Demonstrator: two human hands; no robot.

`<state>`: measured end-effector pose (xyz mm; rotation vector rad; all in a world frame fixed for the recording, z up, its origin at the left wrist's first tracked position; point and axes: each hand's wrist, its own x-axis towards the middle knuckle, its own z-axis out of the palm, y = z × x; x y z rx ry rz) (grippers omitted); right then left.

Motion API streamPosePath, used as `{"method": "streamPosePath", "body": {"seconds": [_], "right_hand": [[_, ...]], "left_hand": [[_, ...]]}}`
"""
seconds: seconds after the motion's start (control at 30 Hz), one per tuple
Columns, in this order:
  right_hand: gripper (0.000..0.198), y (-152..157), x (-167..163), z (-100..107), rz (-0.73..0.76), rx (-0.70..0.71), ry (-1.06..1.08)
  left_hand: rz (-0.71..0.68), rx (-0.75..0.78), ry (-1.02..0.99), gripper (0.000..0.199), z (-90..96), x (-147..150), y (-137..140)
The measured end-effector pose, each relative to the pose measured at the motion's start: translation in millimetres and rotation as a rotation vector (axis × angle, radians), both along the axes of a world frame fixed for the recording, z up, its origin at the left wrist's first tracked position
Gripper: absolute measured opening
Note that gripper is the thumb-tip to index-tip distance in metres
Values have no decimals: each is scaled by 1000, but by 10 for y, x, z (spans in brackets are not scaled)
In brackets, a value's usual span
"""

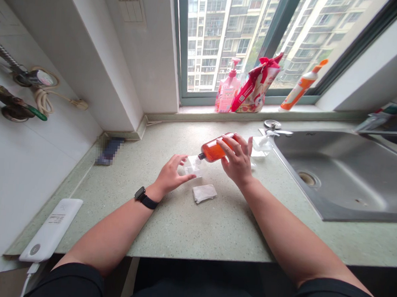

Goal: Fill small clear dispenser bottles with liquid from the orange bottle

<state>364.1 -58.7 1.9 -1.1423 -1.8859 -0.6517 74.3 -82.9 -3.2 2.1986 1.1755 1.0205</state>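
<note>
A bottle of orange-red liquid (213, 150) lies tilted in my right hand (237, 159), whose fingers wrap its body. Its dark neck points down and left, over a small clear plastic container (193, 168). My left hand (172, 176) curves around that container, with the thumb at its near side and the fingers at its far side. Whether liquid is flowing is too fine to make out. Just in front of the container, a folded white tissue or cloth (204, 193) rests on the counter.
A steel sink (348, 175) is set into the counter (186, 233) at right, with a strainer (272, 124) by its corner. A pink pump bottle (228, 90), a red bag (256, 87) and an orange bottle (299, 89) line the windowsill. A white power bank (52, 229) lies at left.
</note>
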Motion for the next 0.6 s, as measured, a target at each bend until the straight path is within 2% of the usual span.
{"method": "streamPosePath", "body": {"seconds": [0.6], "right_hand": [[86, -2, 9, -8, -6, -22, -8]], "left_hand": [[3, -11, -5, 70, -9, -3, 4]]}}
